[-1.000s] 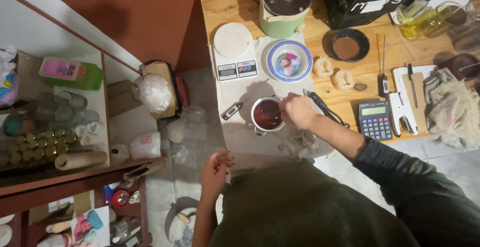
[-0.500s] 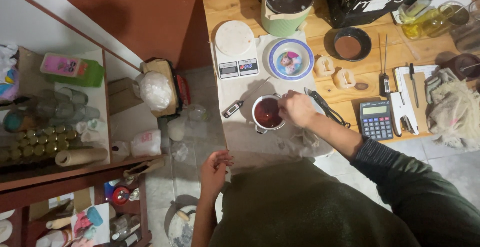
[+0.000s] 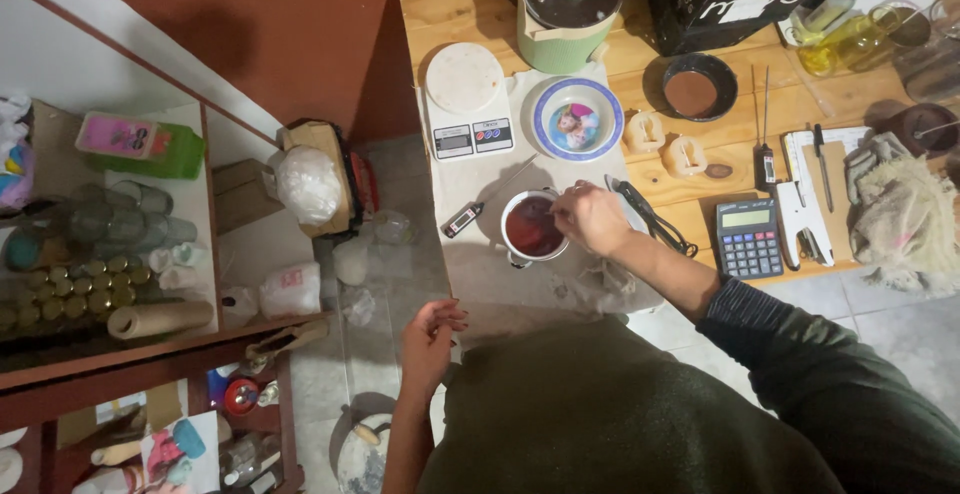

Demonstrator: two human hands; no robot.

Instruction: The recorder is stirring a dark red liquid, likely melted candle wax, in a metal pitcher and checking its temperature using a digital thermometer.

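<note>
Two hands in view, little change over the last second. Right hand [image 3: 590,216] stays at the right rim of the pot [image 3: 532,226], fingers pinched together over the dark red liquid; it seems to hold a thin stirrer or handle, but the thing itself is too small to make out. Hand position against the rim matches the earlier frames, so any motion is slight, a stir or a hold rather than a lift.

Pot sits on the pale cloth at the near part of the table [image 3: 440,9], unmoved. Probe thermometer [image 3: 463,220] lies just left of it, apart from the rim. Black tongs [image 3: 652,218] lie just right of the hand, untouched.

Left hand [image 3: 432,339] hangs below the table edge over the floor, fingers loosely curled, empty, touching nothing; it has drifted only a little.

Scale [image 3: 467,101] and patterned bowl [image 3: 577,119] stand behind the pot; calculator [image 3: 749,238] well to the right.
</note>
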